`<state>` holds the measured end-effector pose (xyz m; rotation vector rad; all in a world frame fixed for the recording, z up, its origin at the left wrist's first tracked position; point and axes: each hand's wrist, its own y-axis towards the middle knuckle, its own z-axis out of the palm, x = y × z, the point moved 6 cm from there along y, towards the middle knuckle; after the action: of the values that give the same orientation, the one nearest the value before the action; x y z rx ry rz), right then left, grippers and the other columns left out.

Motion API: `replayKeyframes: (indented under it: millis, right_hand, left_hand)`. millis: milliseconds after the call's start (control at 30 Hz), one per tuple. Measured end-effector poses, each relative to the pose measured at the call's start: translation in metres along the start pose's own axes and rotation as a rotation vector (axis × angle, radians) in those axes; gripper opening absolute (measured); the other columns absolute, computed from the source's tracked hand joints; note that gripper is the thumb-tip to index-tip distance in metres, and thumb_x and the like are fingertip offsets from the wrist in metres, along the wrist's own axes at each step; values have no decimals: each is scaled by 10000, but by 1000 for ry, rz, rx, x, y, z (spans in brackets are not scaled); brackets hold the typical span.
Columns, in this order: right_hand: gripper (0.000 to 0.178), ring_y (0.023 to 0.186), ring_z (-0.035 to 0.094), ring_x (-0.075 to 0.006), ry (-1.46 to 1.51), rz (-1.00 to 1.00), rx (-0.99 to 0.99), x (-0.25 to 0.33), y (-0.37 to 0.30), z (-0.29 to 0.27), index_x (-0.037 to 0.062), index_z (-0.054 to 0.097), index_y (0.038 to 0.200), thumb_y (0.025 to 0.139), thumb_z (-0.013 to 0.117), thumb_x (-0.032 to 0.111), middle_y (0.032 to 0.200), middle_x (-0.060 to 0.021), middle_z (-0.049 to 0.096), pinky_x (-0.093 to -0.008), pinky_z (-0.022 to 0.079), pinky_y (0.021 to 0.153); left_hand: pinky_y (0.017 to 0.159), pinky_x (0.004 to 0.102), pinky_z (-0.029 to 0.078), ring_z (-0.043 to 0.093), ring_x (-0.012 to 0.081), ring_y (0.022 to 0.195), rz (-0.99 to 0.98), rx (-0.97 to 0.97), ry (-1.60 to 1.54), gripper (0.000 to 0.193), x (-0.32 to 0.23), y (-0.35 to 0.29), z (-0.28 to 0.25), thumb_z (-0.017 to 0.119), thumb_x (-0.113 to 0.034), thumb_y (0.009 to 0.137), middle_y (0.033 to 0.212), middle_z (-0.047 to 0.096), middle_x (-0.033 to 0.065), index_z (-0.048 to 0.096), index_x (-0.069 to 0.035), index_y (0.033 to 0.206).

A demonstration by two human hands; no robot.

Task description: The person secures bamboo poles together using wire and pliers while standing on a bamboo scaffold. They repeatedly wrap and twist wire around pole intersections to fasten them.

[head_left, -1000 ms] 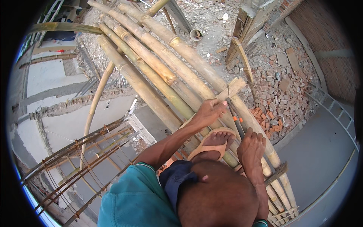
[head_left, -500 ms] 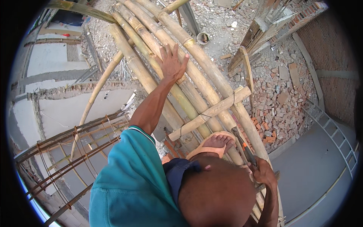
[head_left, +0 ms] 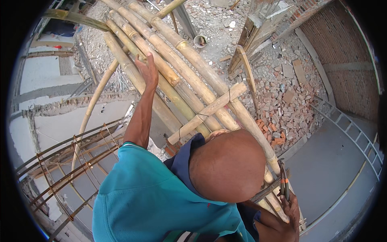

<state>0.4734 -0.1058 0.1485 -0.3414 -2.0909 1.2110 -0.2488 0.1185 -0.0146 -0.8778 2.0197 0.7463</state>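
Observation:
My left hand [head_left: 149, 76] is over the bamboo poles [head_left: 165, 74] at upper left. Its thumb and fingers are apart, with nothing held; whether it touches a pole is hard to tell. My right hand [head_left: 291, 211], at lower right, is closed round pincers [head_left: 284, 185] with dark, orange-banded handles. The pincers' jaws point up, beside the ends of the poles and a dark crosspiece [head_left: 268, 189]. A short bamboo crosspiece [head_left: 207, 113] lies across the poles, tied with dark wire. My bent knee [head_left: 229, 165] hides the middle of the poles and most of my foot.
Below the poles lie broken bricks and rubble [head_left: 278, 109]. A metal ladder [head_left: 350, 129] leans at the right over a grey floor [head_left: 330, 161]. A rusty rebar cage [head_left: 76, 161] is at the left. A white bucket [head_left: 200, 41] stands among the debris, near wooden posts.
My left hand has moved left along the poles from lying flat on them. My right hand has brought the pincers down and right, toward the poles' near end. My view has shifted and my knee now covers my foot.

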Motion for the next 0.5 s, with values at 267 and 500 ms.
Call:
replayKeyframes:
  millis: [267, 500]
  right_hand:
    - [410, 927, 601, -222, 416, 121, -339, -21, 6, 110, 40, 605, 1263, 1004, 637, 356, 1012, -109, 664, -377, 496, 843]
    - [409, 988, 617, -241, 440, -226, -1072, 61, -15, 104, 32, 616, 1276, 981, 654, 312, 1088, -119, 662, -379, 505, 888]
  left_hand:
    - [956, 527, 497, 572, 400, 1179, 163, 572, 35, 675, -29, -86, 96, 555, -404, 1061, 1342, 494, 338, 321, 50, 1503]
    - [906, 520, 491, 573, 379, 1123, 211, 800, -49, 636, -71, -143, 162, 569, -414, 1046, 1281, 514, 308, 372, 31, 1455]
